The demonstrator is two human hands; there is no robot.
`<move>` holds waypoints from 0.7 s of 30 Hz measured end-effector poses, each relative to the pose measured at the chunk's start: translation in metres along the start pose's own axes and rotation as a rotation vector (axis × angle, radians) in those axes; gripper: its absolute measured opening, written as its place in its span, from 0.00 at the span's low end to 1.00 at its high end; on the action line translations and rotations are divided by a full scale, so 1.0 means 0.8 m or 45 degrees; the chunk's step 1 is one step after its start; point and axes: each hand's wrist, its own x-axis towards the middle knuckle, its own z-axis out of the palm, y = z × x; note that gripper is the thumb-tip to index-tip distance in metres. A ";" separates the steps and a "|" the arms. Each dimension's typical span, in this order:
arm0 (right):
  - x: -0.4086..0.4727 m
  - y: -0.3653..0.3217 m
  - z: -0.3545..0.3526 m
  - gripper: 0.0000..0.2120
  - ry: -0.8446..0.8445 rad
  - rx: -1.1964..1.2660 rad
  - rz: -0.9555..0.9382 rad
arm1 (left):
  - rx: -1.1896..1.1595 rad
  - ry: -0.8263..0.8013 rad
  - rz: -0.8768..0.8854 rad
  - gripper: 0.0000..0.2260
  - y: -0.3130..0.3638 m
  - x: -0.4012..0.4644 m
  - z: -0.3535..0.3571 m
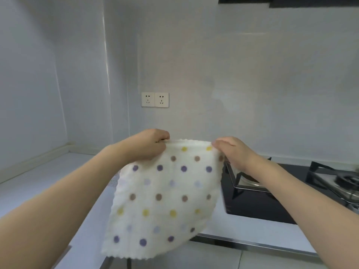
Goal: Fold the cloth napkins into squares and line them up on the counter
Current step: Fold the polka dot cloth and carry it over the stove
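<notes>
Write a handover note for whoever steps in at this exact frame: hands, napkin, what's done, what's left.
Left hand pinches the upper left corner of the white polka-dot cloth napkin; right hand pinches the upper right corner.
The napkin hangs unfolded in the air, above the pale counter, beside the black gas hob.
Done: no folded napkin is in view.
Left: fold this one into a square, set it on the counter, then line up any others.

— What can't you make out?
— My fingertips: those of my left hand (150,142) and right hand (231,150) curl behind the napkin (165,197).
— And the stove (272,193)?
— Its right side runs off the frame, my right forearm covers part of the near burner, and the far one is blurred.
</notes>
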 end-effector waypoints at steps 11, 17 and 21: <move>0.067 0.153 0.073 0.11 0.006 -0.637 0.115 | -0.050 0.070 -0.303 0.09 -0.144 0.080 0.138; 0.081 0.186 0.110 0.11 0.191 -0.693 0.077 | -0.107 0.172 -0.195 0.09 -0.168 0.083 0.172; 0.021 0.184 0.142 0.15 0.124 -0.821 0.052 | -0.211 0.236 -0.111 0.08 -0.161 0.017 0.198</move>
